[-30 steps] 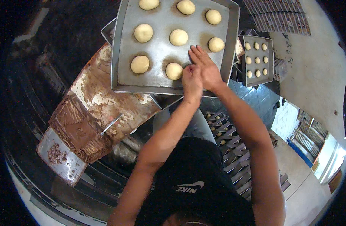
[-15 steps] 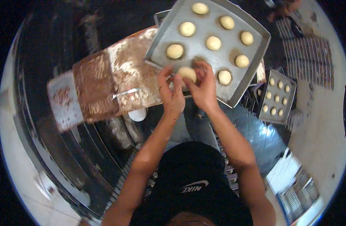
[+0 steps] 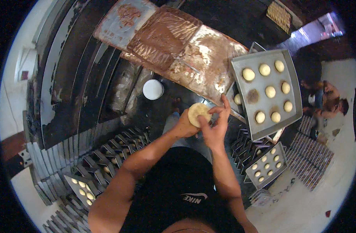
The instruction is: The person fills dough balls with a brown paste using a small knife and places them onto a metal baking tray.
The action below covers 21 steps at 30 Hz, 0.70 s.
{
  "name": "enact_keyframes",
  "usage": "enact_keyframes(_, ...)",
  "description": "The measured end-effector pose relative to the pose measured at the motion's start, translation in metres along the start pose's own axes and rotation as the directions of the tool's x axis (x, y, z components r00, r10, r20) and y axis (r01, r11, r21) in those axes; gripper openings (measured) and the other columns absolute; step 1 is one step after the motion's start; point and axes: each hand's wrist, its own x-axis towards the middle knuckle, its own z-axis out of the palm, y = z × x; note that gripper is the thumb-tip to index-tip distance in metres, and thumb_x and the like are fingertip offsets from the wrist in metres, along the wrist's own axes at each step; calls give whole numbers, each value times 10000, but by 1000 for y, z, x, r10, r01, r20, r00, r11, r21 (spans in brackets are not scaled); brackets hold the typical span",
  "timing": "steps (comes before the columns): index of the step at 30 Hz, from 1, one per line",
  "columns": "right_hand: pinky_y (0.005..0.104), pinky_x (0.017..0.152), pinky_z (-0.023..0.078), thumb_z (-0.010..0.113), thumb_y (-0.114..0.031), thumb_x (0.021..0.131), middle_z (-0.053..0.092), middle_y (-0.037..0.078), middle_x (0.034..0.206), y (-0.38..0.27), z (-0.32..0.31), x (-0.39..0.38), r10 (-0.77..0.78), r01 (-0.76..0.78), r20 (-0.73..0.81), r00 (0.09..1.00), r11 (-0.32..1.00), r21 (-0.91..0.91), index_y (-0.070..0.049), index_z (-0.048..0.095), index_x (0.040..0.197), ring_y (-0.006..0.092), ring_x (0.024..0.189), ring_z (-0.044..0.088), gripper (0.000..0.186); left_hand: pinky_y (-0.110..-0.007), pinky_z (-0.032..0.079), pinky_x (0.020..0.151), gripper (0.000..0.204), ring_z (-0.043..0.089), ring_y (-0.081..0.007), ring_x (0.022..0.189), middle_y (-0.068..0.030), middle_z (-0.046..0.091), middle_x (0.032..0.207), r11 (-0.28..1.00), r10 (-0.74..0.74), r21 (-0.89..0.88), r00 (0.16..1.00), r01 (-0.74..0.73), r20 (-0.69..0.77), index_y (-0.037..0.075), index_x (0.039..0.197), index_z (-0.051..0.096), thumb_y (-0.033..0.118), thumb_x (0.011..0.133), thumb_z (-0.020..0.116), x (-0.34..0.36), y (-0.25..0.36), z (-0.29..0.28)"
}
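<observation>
A flattened round piece of pale dough (image 3: 197, 113) lies in the grip of my left hand (image 3: 182, 126), held in front of my body. My right hand (image 3: 217, 125) has its thumb pressed on the dough's face, and its index finger points up and away. To the right of my hands is a metal baking tray (image 3: 271, 105) with several round dough balls, such as this dough ball (image 3: 270, 92). Among them the tray shows a dark bare spot (image 3: 253, 96). Another dough ball (image 3: 237, 99) sits just outside the tray's left wall.
A long work board (image 3: 207, 50), smeared brown and floury, stretches ahead to the left. Below it stands a white round container (image 3: 153, 89). Another tray of dough (image 3: 267, 174) lies at lower right, near racks. More racked trays (image 3: 104, 155) stand at lower left. A person (image 3: 330, 97) is at far right.
My view has turned, so the board and tray sit farther right. Both hands have drawn the dough back from the tray's edge toward my body. It now looks flatter and wider.
</observation>
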Motion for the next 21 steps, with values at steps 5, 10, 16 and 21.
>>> enact_keyframes(5,437,1014,475,714,-115,910,573,219,1326,82,115,66,206,-206,-1,979,978,20,-15,566,1174,365,1228,560,319,-314,539,958,455,669,-147,1058,-57,726,1182,917,396,210,842,-339,-366,39,1191,684,75,785,885,19,29,-83)
enact_keyframes(10,419,910,514,647,-53,956,641,212,1133,179,199,132,-192,239,144,971,832,-500,-15,640,1164,371,1067,627,211,-319,550,903,464,680,-159,994,-69,716,1090,916,395,249,813,-314,-428,43,1172,641,80,780,886,43,39,-205)
enact_keyframes(16,419,793,549,648,2,906,671,186,983,116,236,161,-164,351,373,913,784,-513,-13,687,1181,354,877,675,277,-323,552,923,501,690,-159,1000,-64,713,1068,975,133,219,886,-36,-444,44,1199,616,63,777,884,47,19,-336)
enact_keyframes(21,455,742,602,706,-69,804,722,184,1045,95,282,247,391,556,630,671,296,-777,-83,714,1206,348,902,721,403,-316,561,902,484,718,-169,1009,-92,751,1092,971,169,218,918,-94,-359,48,1208,659,-29,758,817,68,18,-368)
